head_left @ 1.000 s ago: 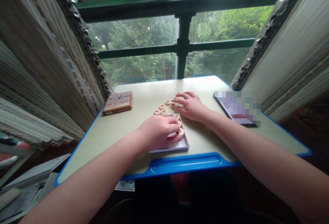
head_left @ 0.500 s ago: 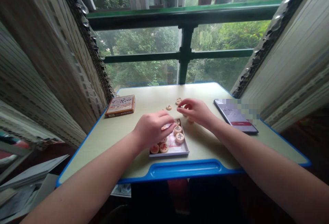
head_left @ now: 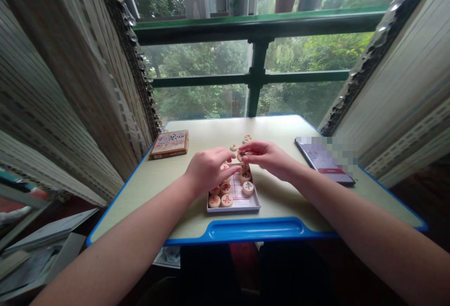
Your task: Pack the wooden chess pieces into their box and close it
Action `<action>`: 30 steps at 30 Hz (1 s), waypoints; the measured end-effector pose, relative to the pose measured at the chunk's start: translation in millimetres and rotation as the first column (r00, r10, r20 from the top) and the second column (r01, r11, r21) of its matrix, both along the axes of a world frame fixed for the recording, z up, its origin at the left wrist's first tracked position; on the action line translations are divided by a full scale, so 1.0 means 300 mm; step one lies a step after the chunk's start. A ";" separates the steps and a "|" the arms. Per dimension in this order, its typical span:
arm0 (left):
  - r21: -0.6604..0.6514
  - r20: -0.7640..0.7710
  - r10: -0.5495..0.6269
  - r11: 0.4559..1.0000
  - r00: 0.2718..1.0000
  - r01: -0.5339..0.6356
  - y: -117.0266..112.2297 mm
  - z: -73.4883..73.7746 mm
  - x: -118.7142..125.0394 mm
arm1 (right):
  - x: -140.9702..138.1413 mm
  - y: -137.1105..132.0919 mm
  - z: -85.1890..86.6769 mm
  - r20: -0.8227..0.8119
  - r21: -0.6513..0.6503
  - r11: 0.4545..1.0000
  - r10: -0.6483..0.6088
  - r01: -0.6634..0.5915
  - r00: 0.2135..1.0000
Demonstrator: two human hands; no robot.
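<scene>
A shallow white box tray (head_left: pixel 251 206) lies near the desk's front edge and holds several round wooden chess pieces (head_left: pixel 227 199) marked in red and black. My left hand (head_left: pixel 207 170) hovers over the tray's far left part, fingers curled; what they hold, if anything, is hidden. My right hand (head_left: pixel 269 157) is at the tray's far end, thumb and forefinger pinched on a chess piece (head_left: pixel 240 157). A few loose chess pieces (head_left: pixel 246 138) lie on the desk beyond both hands.
The pale desk (head_left: pixel 197 132) has a blue rim with a groove at the front. The game's brown box lid (head_left: pixel 169 143) lies at the left, a phone (head_left: pixel 325 160) at the right. Straw blinds flank a green-framed window behind.
My left hand has risen from the tray's near part to its far left, uncovering more pieces. My right hand has picked a piece from the desk and brought it to the tray.
</scene>
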State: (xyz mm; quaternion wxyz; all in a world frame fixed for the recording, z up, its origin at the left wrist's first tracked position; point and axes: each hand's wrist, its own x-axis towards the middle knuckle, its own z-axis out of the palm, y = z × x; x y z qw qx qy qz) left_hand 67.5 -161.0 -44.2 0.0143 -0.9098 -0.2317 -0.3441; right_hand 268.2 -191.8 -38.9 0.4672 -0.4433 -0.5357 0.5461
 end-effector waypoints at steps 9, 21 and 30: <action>-0.100 0.093 -0.030 0.994 0.995 0.040 -0.003 0.009 0.006 | -0.010 -0.022 0.014 -0.115 -0.062 0.997 0.040 -0.048 0.993; -0.227 0.215 -0.089 0.964 0.973 0.138 -0.019 0.015 0.017 | -0.001 -0.027 0.025 -0.167 -0.059 0.997 0.045 -0.056 0.985; -0.211 0.303 -0.139 0.955 0.943 0.209 -0.016 0.006 0.016 | -0.005 -0.008 0.003 -0.234 -0.055 0.996 0.056 -0.070 0.971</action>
